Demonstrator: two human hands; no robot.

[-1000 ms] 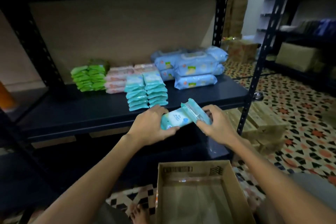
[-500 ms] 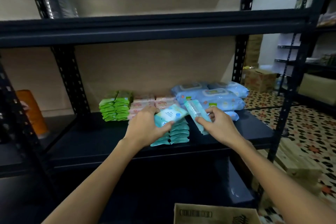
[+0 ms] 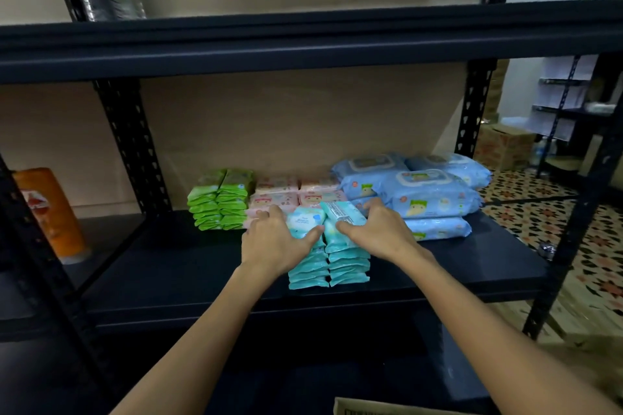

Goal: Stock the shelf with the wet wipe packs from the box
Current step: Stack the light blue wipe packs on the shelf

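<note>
Two stacks of teal wet wipe packs (image 3: 328, 268) stand side by side on the dark shelf (image 3: 175, 266). My left hand (image 3: 274, 241) grips a teal pack (image 3: 305, 222) on top of the left stack. My right hand (image 3: 379, 231) grips another teal pack (image 3: 342, 212), tilted on edge over the right stack. Only the top rim of the cardboard box (image 3: 377, 408) shows at the bottom edge.
Behind the teal stacks lie green packs (image 3: 220, 199), pink packs (image 3: 286, 194) and large blue packs (image 3: 428, 194). An orange bottle (image 3: 50, 212) stands at the far left. A shelf board (image 3: 303, 40) runs overhead, with black uprights (image 3: 129, 145) at the sides.
Both hands have carried the two teal packs up from over the box and forward onto the tops of the teal stacks. The view has risen, so the box has nearly left the frame.
</note>
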